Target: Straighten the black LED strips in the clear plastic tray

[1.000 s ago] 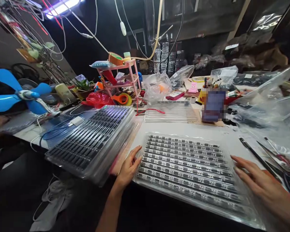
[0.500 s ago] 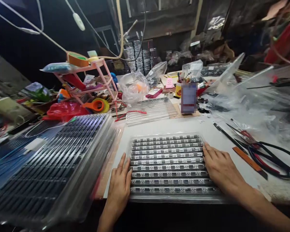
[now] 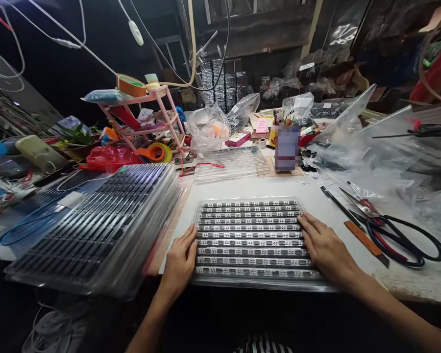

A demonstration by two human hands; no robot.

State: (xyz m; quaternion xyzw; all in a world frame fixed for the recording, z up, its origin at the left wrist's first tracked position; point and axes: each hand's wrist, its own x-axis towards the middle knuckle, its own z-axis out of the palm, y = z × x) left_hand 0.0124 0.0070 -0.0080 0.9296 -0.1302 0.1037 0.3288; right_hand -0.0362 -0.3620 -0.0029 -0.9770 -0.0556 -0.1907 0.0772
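Note:
A clear plastic tray lies on the white work surface at the table's front edge. It holds several rows of dark strips with small silvery parts along them. My left hand grips the tray's left side, its fingertips at the upper part of that edge. On the opposite side my right hand holds the right edge, fingers laid along the rim and the thumb hidden. Left of the tray rises a stack of similar trays filled with long dark strips.
Large black-handled scissors, an orange-handled blade and a black pen lie to the right. Behind are an empty-looking clear tray, a pink rack, orange-handled tape and plastic bags. Cables hang overhead.
The view has shifted slightly, so most things sit further right or higher in it. Both hands stay at the tray's sides; my left hand's fingers now bend more around the edge.

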